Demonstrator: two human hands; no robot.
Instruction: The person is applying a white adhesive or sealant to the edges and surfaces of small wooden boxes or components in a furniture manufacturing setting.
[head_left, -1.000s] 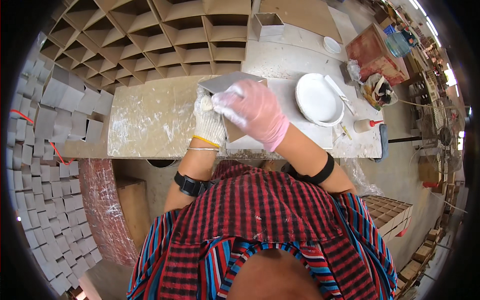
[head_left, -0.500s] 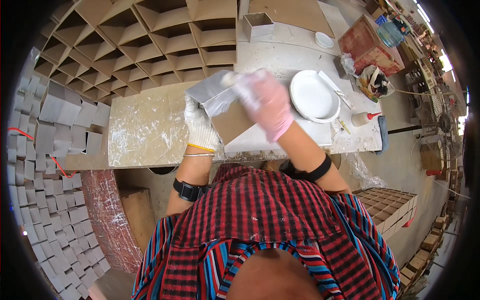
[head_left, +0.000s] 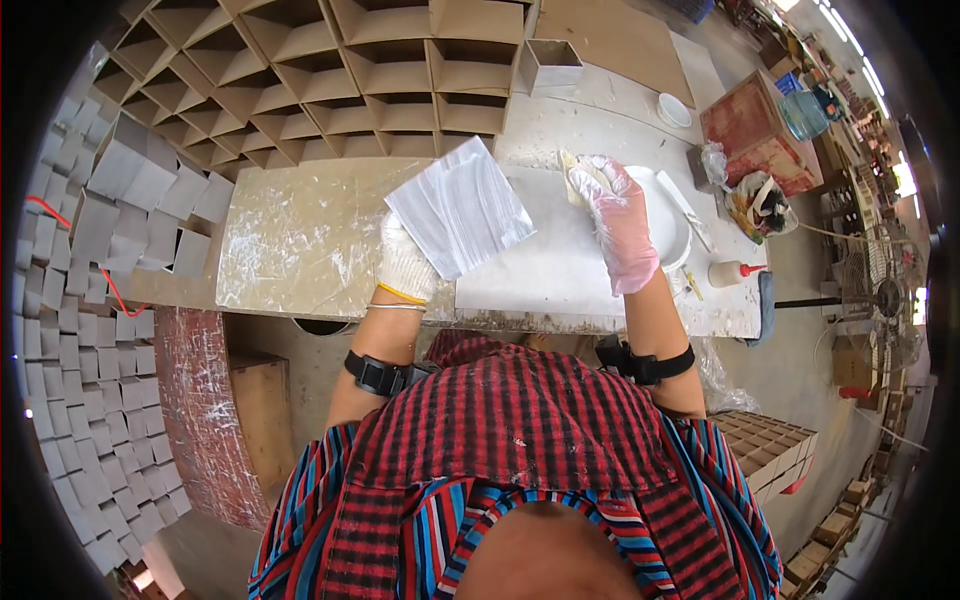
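Note:
My left hand (head_left: pixel 405 258), in a white knit glove, is closed on the lower left side of a box (head_left: pixel 462 210) held above the table. The box's square grey face is turned up and carries wet-looking white streaks. To its right, apart from it, my right hand (head_left: pixel 622 228) wears a pink glove smeared with white. Its fingers are closed on a pale yellow sponge-like piece (head_left: pixel 570 180), mostly hidden by the hand. Behind that hand lies a round white plate (head_left: pixel 676 225), partly covered by it. A flat white stick (head_left: pixel 684 208) rests at the plate's right edge.
Cardboard divider grids (head_left: pixel 350 75) stand at the back left. An open box (head_left: pixel 553 68) and a small white bowl (head_left: pixel 673 110) sit farther back. A red-capped bottle (head_left: pixel 733 273) is at the right. Many grey boxes (head_left: pixel 100 400) are stacked at far left.
My right hand has moved right, off the box, toward the plate, still holding the pale piece. The box has turned in my left hand, so its streaked face now shows.

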